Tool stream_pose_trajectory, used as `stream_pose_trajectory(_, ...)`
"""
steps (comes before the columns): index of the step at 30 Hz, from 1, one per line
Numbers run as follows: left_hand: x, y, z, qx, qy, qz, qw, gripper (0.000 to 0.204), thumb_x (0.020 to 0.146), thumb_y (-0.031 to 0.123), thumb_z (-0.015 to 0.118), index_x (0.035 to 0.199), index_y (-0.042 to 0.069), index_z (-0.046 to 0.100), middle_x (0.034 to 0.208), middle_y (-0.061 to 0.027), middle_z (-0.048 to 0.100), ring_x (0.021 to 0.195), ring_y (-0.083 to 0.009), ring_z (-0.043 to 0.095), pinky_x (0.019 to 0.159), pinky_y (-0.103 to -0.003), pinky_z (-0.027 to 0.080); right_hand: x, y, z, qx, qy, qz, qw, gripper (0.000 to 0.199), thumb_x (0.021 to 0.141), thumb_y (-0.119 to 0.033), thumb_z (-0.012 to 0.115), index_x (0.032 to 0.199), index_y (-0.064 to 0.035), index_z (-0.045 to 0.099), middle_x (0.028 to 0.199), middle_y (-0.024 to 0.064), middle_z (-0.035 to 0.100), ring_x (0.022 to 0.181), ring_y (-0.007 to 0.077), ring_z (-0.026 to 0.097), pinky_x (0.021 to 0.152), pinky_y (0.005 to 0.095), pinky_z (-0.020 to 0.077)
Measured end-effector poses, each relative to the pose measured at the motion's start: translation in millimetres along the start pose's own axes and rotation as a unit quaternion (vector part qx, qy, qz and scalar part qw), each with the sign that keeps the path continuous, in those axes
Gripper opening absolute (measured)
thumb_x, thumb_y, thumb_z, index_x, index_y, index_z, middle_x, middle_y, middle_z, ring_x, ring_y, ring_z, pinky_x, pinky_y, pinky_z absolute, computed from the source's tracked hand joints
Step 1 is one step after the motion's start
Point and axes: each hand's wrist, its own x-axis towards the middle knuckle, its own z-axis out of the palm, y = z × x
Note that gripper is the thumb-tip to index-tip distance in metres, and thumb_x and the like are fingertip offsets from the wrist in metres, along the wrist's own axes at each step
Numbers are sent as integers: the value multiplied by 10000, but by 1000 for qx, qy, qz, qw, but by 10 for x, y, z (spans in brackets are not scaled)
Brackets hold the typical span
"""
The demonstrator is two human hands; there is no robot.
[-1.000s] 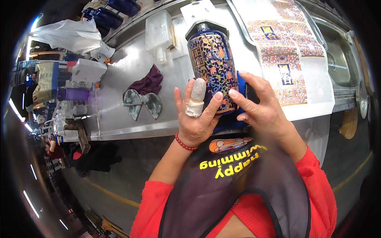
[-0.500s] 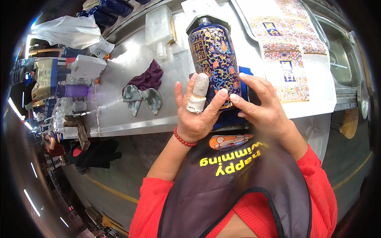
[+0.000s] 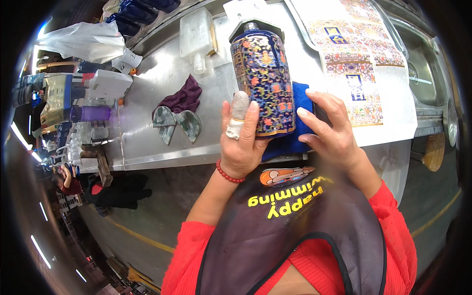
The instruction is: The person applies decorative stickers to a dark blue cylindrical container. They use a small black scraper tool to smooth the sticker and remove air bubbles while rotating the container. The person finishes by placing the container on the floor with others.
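A dark blue bottle, covered in a colourful floral and gold pattern, lies with its bare glass neck pointing away from me. Its near part is over a blue cloth. My left hand rests against the bottle's left side, fingers stretched out and the thumb along the pattern. One finger wears a grey fingertip cover with white wrapping below it. My right hand is spread beside the bottle's right side, over the cloth's edge, with nothing in it. A dark angular support shows around the bottle's shoulder.
Patterned printed sheets lie to the right, beside a metal sink. Leftward on the steel table are a purple cloth, two marbled green scraper pieces and a clear plastic container. A purple bottle stands farther left.
The bottle has turned about its length, so its lettered panel has left view and floral pattern faces up. My right hand has drawn away to the right; my left thumb has shifted left.
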Motion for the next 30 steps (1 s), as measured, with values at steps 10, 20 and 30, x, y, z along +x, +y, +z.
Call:
stream_pose_trajectory(10, -50, 174, -47, 132, 0, 41, 990, 334, 861, 174, 744, 1190, 223, 764, 1392, -189, 623, 1372, -389, 474, 1225, -589, 148, -68, 2, 179, 12, 22, 2, 1000, 576, 730, -49, 809, 1289, -67, 670, 1385, 184, 553, 1206, 378, 572, 1001, 487, 485)
stream_pose_trajectory(20, -41, 282, -104, 123, -28, -3, 992, 379, 886, 248, 709, 1254, 162, 743, 1428, -209, 586, 1412, -398, 396, 1224, -589, 130, -144, -65, 183, 33, 21, 10, 999, 565, 740, -19, 783, 1292, -72, 672, 1379, 180, 556, 1187, 368, 580, 999, 485, 490)
stream_pose_trajectory(30, -28, 348, -37, 132, -18, 5, 991, 364, 893, 257, 705, 1240, 155, 746, 1413, -150, 593, 1397, -394, 393, 1214, -614, 130, -182, -59, 231, 29, 23, 11, 999, 523, 772, -26, 750, 1287, -69, 676, 1366, 175, 567, 1172, 359, 589, 999, 476, 494)
